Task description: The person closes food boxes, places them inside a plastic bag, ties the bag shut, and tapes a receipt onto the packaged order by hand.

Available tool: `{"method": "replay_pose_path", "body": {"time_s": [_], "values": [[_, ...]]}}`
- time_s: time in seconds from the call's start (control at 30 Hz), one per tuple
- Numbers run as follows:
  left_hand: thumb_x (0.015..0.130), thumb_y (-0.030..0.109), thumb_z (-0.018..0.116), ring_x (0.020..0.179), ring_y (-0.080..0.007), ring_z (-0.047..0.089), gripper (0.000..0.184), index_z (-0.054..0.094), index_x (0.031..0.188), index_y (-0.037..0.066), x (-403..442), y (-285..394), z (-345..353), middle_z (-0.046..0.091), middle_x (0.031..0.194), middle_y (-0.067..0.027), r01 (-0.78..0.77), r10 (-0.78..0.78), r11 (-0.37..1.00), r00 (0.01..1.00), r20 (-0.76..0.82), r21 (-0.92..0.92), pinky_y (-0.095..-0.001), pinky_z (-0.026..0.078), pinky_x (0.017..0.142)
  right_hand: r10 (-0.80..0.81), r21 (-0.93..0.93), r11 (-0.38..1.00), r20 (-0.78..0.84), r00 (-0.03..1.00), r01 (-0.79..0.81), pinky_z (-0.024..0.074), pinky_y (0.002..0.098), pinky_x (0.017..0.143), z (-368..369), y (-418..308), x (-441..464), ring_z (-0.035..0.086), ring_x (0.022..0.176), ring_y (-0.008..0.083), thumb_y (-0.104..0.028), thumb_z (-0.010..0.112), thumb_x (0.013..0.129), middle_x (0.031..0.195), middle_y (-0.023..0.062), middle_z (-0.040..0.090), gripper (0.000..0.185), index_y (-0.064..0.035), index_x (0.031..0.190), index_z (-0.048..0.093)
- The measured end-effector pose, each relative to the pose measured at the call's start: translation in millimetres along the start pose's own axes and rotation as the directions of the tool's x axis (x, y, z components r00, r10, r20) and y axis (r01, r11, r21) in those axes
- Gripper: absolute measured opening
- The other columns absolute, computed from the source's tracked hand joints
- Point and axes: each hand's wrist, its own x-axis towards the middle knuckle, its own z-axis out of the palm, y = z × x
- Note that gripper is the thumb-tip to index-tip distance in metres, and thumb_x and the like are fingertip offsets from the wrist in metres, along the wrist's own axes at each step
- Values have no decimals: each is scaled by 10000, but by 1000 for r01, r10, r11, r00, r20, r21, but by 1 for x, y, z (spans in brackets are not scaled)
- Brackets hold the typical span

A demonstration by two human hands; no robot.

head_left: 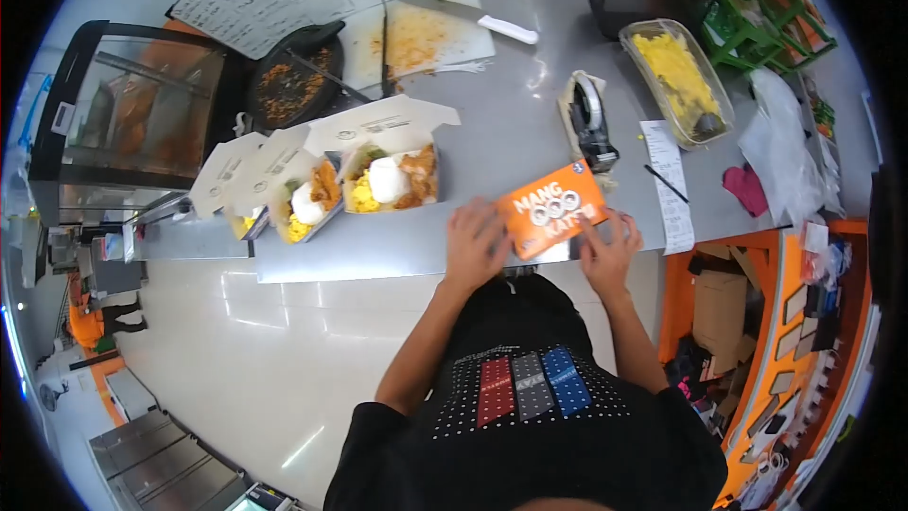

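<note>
One metal counter (530, 147) carries three open food boxes (421, 114) on the left and, near its front edge, a closed orange box (558, 206) with white lettering. The left hand (478, 241) lies open at the orange box's left side, fingers slightly bent. The right hand (610, 244), also open with loosely bent fingers, touches its lower right corner. Just beyond stands a tape dispenser (593, 144); a black pen (666, 184) crosses the receipt (672, 213) farther right.
</note>
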Motion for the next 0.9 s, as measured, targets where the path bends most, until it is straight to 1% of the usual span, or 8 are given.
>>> {"method": "replay_pose_path", "body": {"time_s": [0.07,0.17,0.27,0.33,0.5,0.7,0.8,0.9], "values": [[868,141,686,1253,-373,482,353,631,1206,57,-13,-24,-27,597,1255,-146,189,-164,980,943,-288,58,-515,350,1051,66,37,997,-12,998,-65,313,557,997,-7,-11,6,412,1243,373,-92,677,747,1334,101,516,418,-193,1152,688],[939,127,620,1199,-345,510,407,519,1289,-55,-40,-81,-55,603,1207,-207,580,-413,812,652,-635,68,-467,390,1028,96,105,991,-131,987,-83,394,515,970,-17,-38,32,495,1174,373,-43,666,755,1265,147,552,299,-70,1052,649],[967,181,616,1087,-277,592,381,548,1261,-51,-38,-117,-77,637,1134,-168,520,-751,659,418,-512,-543,-409,470,946,186,639,746,67,980,-185,470,424,912,11,-95,66,596,1051,334,-62,627,868,1159,170,606,257,-31,1124,630],[966,154,624,1023,-200,628,358,563,1259,-42,-42,-142,-82,640,1124,-126,561,-754,657,487,-441,-504,-341,537,859,263,761,513,301,916,-398,525,380,798,48,-144,87,658,898,310,-110,624,923,1079,167,645,277,-14,1183,613],[933,133,661,953,-180,642,259,653,1149,-9,-35,-148,-95,661,1044,-106,568,-743,668,546,-387,-482,-330,546,775,230,585,737,251,940,-337,527,428,847,156,-199,96,644,938,396,-184,577,947,1117,225,630,366,-2,1265,564],[898,139,703,952,-178,633,245,672,1103,7,-65,-154,-134,658,1049,-106,551,-644,745,740,-192,-375,-313,541,715,262,412,733,563,784,-541,474,453,942,81,-194,71,581,1065,425,-174,624,892,1196,266,569,483,53,1302,507],[860,113,717,942,-271,634,256,663,1083,-1,-34,-143,-156,652,1011,-128,398,-478,876,797,-369,-273,-343,506,815,294,274,914,64,954,-300,426,472,1000,60,-196,65,504,1173,454,-144,659,857,1293,287,488,599,66,1369,428],[855,97,710,966,-336,627,282,657,1111,-8,25,-139,-173,655,1025,-151,205,-225,974,857,-463,-94,-404,463,927,272,276,934,-143,952,-226,405,486,1013,31,-206,110,486,1189,458,-123,689,831,1312,275,463,643,46,1385,413]]}}
